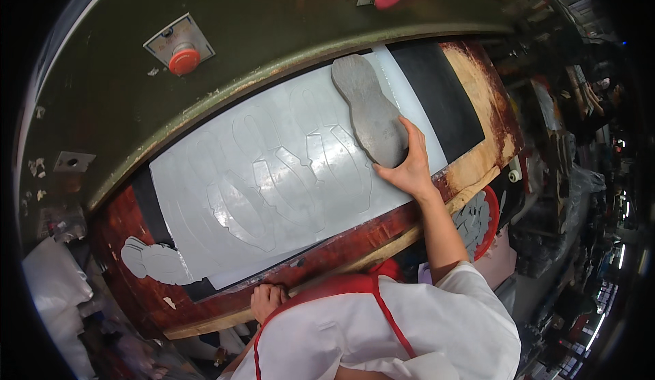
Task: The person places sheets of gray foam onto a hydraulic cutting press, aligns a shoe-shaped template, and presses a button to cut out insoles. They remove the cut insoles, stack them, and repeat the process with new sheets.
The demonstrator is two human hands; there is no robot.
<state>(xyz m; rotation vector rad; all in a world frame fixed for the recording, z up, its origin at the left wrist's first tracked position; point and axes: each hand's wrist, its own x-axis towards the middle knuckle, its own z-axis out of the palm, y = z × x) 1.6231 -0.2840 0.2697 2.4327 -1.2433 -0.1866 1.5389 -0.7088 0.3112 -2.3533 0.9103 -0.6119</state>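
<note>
My right hand (413,165) grips the near end of a grey, sole-shaped cutting die (368,104), thumb on one side and fingers along the other. The die lies on a light grey sheet (194,155), toward its right end. Several sole outlines mark the sheet to the left of the die, some with raised, shiny edges. At the near edge of the reddish wooden table, my left hand (267,301) rests with its fingers curled in and nothing visible in them. Loose grey sole-shaped pieces (153,260) are stacked by the sheet's lower left corner.
A dark green machine beam (273,25) spans the far side, with two red push buttons (184,59). A black mat (437,93) shows right of the sheet. Below the table's right side stands a red basin (492,223) of grey scraps. Clear plastic bags (54,278) lie at left.
</note>
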